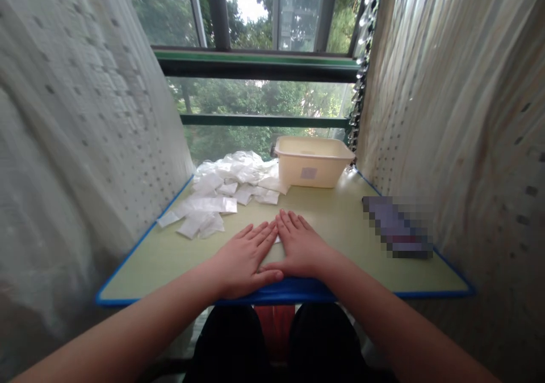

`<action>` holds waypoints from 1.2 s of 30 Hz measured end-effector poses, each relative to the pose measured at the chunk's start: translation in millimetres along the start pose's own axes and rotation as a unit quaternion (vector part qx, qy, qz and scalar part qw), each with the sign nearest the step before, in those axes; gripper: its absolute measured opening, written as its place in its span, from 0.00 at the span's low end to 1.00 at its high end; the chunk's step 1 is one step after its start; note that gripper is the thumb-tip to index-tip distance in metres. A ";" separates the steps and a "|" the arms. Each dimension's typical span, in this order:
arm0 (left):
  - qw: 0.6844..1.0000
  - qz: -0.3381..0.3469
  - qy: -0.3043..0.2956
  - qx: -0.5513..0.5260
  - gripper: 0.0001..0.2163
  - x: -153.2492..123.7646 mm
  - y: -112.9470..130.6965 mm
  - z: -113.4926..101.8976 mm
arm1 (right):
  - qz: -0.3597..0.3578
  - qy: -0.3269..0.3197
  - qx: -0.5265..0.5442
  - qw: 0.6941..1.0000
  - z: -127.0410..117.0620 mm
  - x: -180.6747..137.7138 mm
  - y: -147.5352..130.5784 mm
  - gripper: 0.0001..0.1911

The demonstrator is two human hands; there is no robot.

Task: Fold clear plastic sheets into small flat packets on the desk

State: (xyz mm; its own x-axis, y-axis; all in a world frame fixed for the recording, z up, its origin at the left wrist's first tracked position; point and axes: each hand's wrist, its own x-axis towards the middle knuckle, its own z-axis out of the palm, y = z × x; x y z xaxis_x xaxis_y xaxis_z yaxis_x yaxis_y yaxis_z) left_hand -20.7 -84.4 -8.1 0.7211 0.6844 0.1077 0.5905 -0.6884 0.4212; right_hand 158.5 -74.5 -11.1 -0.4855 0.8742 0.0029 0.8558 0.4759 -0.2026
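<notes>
My left hand (247,258) lies flat on the table near its front edge, fingers stretched forward. Beside it my right hand (300,244) is also flat, and the two hands touch at the fingertips and thumbs. A small white bit (277,239) shows between them; what it is I cannot tell, as the hands cover most of that spot. Ahead and to the left lies a loose heap of small white plastic packets (238,173), with several single packets (200,224) spread toward me.
A cream plastic bin (315,170) with a label stands at the back right. A blurred-out dark flat object (398,227) lies at the right. The pale green table (340,230) has a blue edge. Curtains (426,88) hang on both sides, with a window behind.
</notes>
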 end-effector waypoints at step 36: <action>0.949 -0.064 0.104 0.292 0.23 -5.8 5.8 -3.4 | -0.011 0.053 0.022 0.998 12.0 -23.0 -20.9 0.42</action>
State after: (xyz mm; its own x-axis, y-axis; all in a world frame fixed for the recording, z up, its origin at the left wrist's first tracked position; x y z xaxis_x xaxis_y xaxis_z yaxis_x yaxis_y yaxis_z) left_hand -22.7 -91.6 -3.2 0.5785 0.7619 0.2912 0.8123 -0.5705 -0.1210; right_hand 149.7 -105.7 -18.7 -0.4797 0.8704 0.1106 0.8356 0.4917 -0.2450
